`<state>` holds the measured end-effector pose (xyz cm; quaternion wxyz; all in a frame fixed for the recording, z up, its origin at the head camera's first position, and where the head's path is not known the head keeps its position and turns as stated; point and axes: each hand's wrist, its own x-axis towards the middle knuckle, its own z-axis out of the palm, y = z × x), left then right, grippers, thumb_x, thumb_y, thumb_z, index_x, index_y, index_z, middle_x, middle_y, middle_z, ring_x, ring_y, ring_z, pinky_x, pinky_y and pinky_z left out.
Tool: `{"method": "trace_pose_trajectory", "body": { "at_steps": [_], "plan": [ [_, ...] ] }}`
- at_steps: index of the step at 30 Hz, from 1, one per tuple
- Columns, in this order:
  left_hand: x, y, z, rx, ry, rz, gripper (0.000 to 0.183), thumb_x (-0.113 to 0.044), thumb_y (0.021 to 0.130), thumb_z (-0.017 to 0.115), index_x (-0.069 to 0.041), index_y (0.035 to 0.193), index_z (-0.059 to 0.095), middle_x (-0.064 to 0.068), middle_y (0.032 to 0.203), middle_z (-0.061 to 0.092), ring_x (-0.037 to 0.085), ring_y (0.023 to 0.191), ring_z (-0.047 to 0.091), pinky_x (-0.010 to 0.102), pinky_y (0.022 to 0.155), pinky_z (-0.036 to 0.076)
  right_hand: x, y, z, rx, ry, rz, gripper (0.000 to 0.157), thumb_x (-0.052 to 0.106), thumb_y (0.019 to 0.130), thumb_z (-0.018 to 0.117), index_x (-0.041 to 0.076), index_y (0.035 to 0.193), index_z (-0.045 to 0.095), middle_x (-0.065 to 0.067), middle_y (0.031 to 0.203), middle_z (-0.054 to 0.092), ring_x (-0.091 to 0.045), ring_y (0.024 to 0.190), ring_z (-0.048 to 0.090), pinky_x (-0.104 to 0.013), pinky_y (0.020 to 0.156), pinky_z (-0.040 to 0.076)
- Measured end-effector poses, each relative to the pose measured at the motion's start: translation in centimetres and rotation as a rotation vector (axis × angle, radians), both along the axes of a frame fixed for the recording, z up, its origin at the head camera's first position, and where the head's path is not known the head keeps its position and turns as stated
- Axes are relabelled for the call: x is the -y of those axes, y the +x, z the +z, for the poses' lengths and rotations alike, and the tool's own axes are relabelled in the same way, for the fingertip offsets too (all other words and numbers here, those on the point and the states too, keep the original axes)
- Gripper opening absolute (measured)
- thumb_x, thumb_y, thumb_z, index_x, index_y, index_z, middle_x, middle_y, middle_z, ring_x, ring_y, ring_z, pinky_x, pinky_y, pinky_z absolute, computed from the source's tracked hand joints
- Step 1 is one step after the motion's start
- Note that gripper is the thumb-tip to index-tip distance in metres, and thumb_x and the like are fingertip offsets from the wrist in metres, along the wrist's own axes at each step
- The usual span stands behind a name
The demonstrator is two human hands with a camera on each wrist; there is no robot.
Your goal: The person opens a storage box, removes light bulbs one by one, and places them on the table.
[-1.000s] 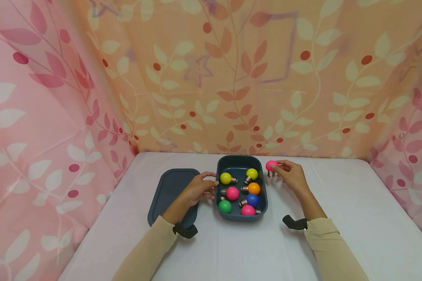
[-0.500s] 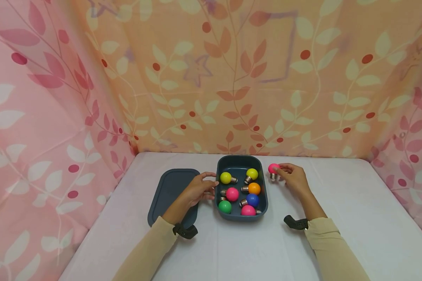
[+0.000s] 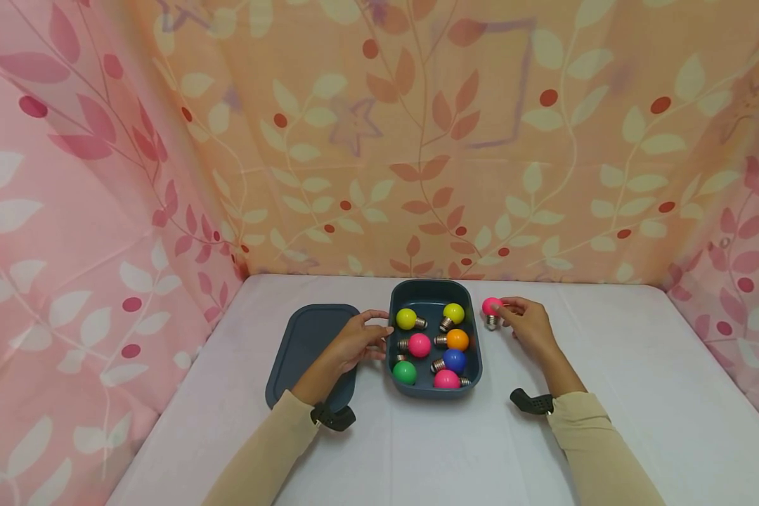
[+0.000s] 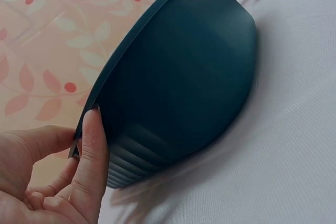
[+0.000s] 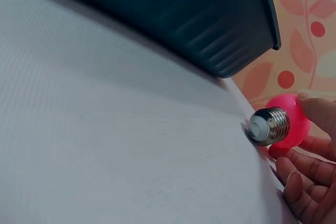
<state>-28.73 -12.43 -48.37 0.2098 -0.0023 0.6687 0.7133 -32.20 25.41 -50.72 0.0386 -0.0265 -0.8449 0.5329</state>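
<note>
A pink light bulb (image 3: 492, 307) with a metal screw base is pinched in my right hand (image 3: 526, 322), just right of the dark blue plastic box (image 3: 435, 392). In the right wrist view the bulb's screw base (image 5: 269, 126) is close over the white cloth, thumb and fingers around the pink globe. My left hand (image 3: 357, 339) holds the box's left rim, thumb and fingers on either side of it in the left wrist view. Inside the box lie several bulbs: two yellow, an orange bulb (image 3: 457, 340), a blue bulb (image 3: 454, 360), a green bulb (image 3: 405, 372) and two pink.
The dark blue lid (image 3: 313, 344) lies flat on the white tablecloth (image 3: 417, 450), left of the box and partly under the left forearm. A leaf-patterned curtain (image 3: 379, 140) rises behind the table, with pink cloth at both sides.
My right hand has lowered the pink bulb slightly toward the table and a little to the right. A pink bulb inside the box has shifted slightly. My left hand stays at the rim.
</note>
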Motion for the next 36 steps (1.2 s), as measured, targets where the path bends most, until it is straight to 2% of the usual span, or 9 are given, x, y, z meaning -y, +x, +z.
{"method": "trace_pose_trajectory", "body": {
  "at_steps": [12, 20, 28, 36],
  "plan": [
    [0.0, -0.1, 0.1, -0.005, -0.003, -0.005, 0.047, -0.014, 0.096, 0.071, -0.011, 0.138, 0.052, 0.009, 0.083, 0.066, 0.016, 0.065, 0.063, 0.027, 0.058, 0.060, 0.0, 0.1, -0.2, 0.017, 0.047, -0.037, 0.055, 0.044, 0.097, 0.068, 0.001, 0.132, 0.065, -0.013, 0.096, 0.070, -0.019, 0.075, 0.060, -0.023, 0.054, 0.052],
    [-0.1, -0.1, -0.1, -0.006, 0.000, -0.001, 0.046, -0.013, 0.096, 0.070, -0.011, 0.138, 0.052, 0.008, 0.084, 0.066, 0.016, 0.066, 0.063, 0.027, 0.059, 0.060, 0.3, 0.1, -0.3, -0.008, 0.058, -0.054, 0.051, 0.042, 0.097, 0.069, 0.001, 0.127, 0.068, -0.014, 0.094, 0.071, -0.020, 0.074, 0.060, -0.023, 0.053, 0.051],
    [-0.1, 0.0, -0.1, -0.008, 0.004, 0.002, 0.046, -0.014, 0.096, 0.070, -0.011, 0.138, 0.052, 0.005, 0.085, 0.067, 0.017, 0.067, 0.062, 0.028, 0.059, 0.060, 0.6, 0.2, -0.3, 0.007, 0.064, -0.065, 0.052, 0.043, 0.098, 0.066, 0.002, 0.130, 0.065, -0.019, 0.104, 0.070, -0.023, 0.075, 0.061, -0.023, 0.053, 0.052],
    [0.0, -0.1, -0.1, -0.006, 0.005, -0.003, 0.047, -0.014, 0.096, 0.071, -0.011, 0.139, 0.051, 0.005, 0.083, 0.066, 0.017, 0.066, 0.062, 0.028, 0.059, 0.060, 0.4, 0.5, 0.7, 0.002, 0.074, -0.067, 0.055, 0.047, 0.098, 0.065, 0.002, 0.129, 0.066, -0.023, 0.111, 0.069, -0.024, 0.075, 0.065, -0.027, 0.053, 0.054]
  ]
}}
